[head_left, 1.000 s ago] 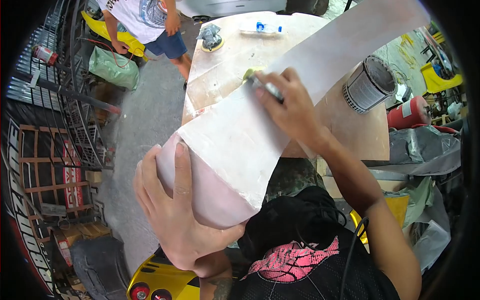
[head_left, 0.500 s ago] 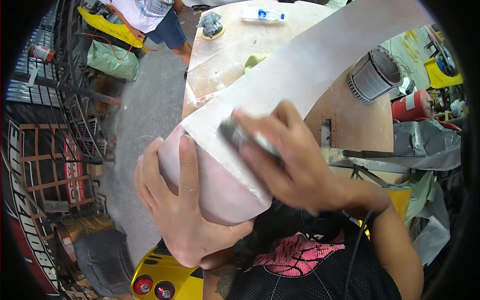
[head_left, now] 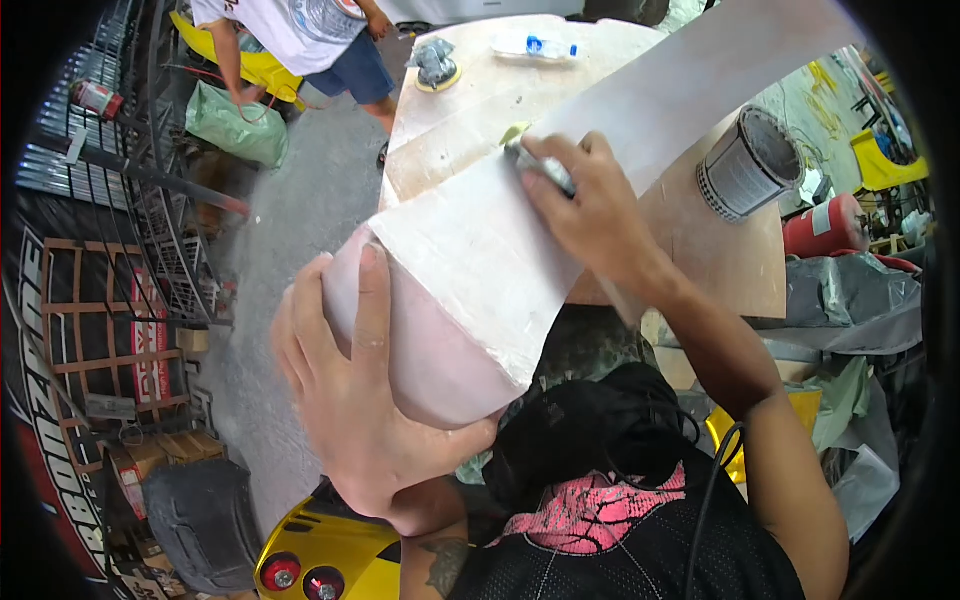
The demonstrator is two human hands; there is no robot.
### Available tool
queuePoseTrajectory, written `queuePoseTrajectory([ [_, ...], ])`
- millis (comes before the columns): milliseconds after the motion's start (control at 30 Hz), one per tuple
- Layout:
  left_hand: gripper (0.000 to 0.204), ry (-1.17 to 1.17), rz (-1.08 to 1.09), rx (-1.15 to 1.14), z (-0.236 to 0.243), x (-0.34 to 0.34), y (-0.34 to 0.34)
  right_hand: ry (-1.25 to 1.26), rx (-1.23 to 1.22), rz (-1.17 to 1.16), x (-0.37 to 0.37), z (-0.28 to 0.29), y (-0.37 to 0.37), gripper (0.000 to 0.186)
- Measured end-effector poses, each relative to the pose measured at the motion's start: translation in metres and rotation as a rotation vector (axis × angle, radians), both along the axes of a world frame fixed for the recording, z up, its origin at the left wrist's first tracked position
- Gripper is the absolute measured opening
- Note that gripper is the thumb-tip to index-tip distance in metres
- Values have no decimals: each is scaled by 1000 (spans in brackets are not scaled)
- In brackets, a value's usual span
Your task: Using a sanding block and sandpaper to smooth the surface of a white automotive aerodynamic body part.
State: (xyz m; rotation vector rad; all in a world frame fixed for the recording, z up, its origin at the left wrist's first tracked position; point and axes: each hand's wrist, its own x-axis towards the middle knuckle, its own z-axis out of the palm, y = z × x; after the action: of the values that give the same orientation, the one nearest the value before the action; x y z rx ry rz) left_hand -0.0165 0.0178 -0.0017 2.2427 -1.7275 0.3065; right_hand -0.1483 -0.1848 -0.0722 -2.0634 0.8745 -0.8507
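A long white panel [head_left: 470, 240], dusty and pale, slants from near me to the far right; its near end folds down into a rounded pinkish face. My left hand [head_left: 370, 400] grips that end, with fingers over the pinkish face and the thumb along its lower edge. On the panel's upper surface, toward the far edge, my right hand [head_left: 600, 215] holds a small grey and whitish sanding block [head_left: 548, 172], partly hidden by the fingers and slightly blurred. A yellow-green piece [head_left: 515, 132] shows just beyond the block, partly covered by the panel.
Under the panel is a wooden table [head_left: 450, 130] carrying a round sander [head_left: 435, 65], a plastic bottle [head_left: 535, 47] and a large grey can [head_left: 745, 165]. Another person [head_left: 320, 45] stands at the far left. A red cylinder [head_left: 825, 225] lies right of the table; yellow bodywork [head_left: 320, 540] is below.
My right hand has slid the sanding block away from me along the panel, from near the folded edge toward the far edge. My left hand keeps its grip.
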Motion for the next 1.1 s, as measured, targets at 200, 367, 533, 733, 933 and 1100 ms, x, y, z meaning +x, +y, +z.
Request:
queuePoseTrajectory([
  [200,124,37,-7,-12,2,4,-3,-92,-30,166,4,-4,-3,35],
  [367,131,24,-45,-26,0,5,-2,-85,-45,323,3,16,15,35],
  [533,125,21,-30,-38,-3,1,1,40,-47,-88,5,12,-2,33],
  [733,123,46,-53,-29,0,-1,1,-42,-13,245,-20,1,2,33],
  [933,120,42,-9,-40,-1,-5,2,130,-258,-290,-39,-55,-58,35],
  [1100,120,54,22,-57,4,-14,3,196,-313,-211,-39,-71,-40,38],
])
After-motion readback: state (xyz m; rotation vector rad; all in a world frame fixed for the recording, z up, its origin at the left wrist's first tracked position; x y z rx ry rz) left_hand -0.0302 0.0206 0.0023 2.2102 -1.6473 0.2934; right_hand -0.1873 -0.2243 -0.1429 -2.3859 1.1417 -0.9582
